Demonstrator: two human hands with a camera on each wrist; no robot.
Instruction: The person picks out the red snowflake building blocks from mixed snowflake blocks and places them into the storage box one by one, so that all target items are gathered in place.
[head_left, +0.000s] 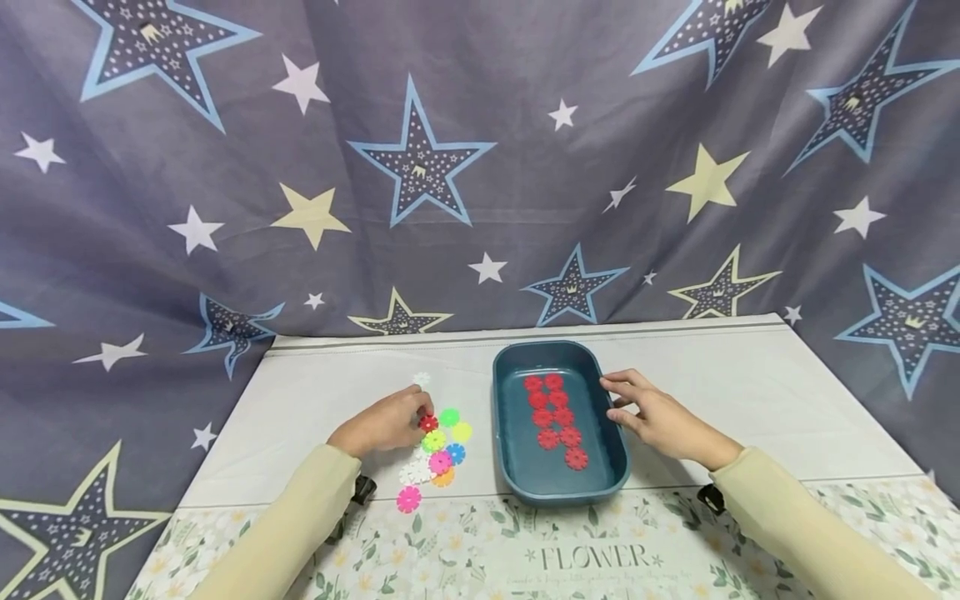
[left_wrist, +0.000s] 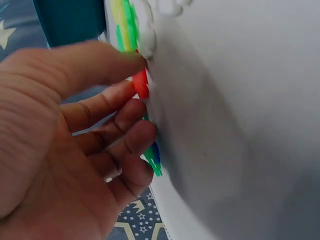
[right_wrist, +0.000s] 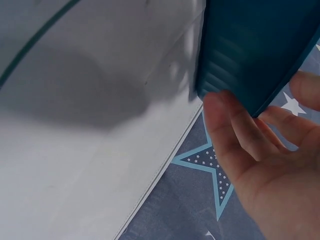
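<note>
My left hand (head_left: 390, 423) pinches a red notched plastic disc (head_left: 428, 423) between thumb and index finger. In the left wrist view, that red disc (left_wrist: 141, 84) stands edge-on at the fingertips. Around it lies a loose pile of similar discs, among them a green disc (head_left: 449, 417), a blue disc (head_left: 455, 453) and a pink disc (head_left: 408, 499). To the right of the pile sits a dark teal tray (head_left: 561, 497) holding several red discs (head_left: 549, 438) laid in two columns. My right hand (head_left: 663, 421) touches the tray's right side, fingers loosely bent along its outer wall (right_wrist: 235, 65).
A white disc (head_left: 422, 378) lies behind my left hand. The white table (head_left: 697, 350) has a floral mat (head_left: 450, 558) along its front. Behind and beside it hangs a grey curtain (head_left: 465, 250) with stars.
</note>
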